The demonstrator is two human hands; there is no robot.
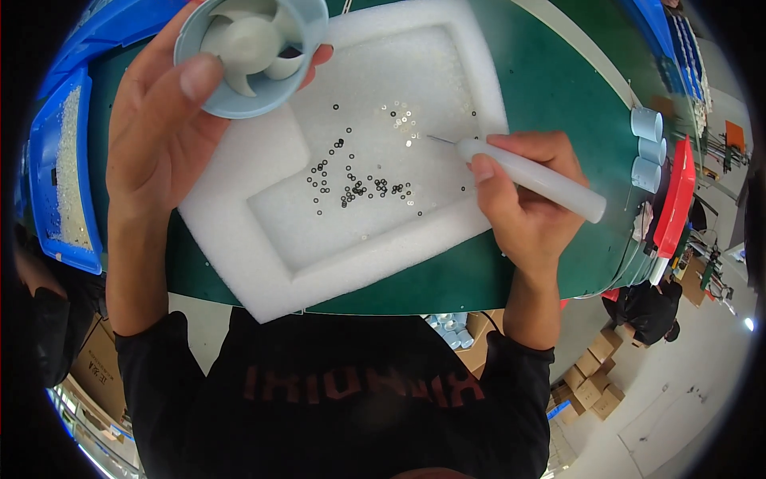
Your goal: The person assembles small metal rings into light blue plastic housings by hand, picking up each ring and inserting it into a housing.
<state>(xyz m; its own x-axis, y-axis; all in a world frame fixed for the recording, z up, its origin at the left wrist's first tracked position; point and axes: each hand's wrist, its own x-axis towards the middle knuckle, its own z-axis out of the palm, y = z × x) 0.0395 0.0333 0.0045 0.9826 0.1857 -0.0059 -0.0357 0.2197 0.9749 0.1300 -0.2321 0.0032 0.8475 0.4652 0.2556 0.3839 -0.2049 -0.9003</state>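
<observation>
1. Head view: the left hand is clamped on a pale-blue, round plastic cup with curved white blades inside, thumb over the rim; a loosened grip could drop it.
2. The right hand, well apart from the left, is closed round a white, pen-shaped tool; its thin metal needle points leftward, so a slip could prick fingers.
3. Between the hands, many small black rings lie loose in a white foam tray; a forearm's knock could scatter them.
4. Just left of the needle's tip, small pale rings blend with the foam and might be overlooked.
</observation>
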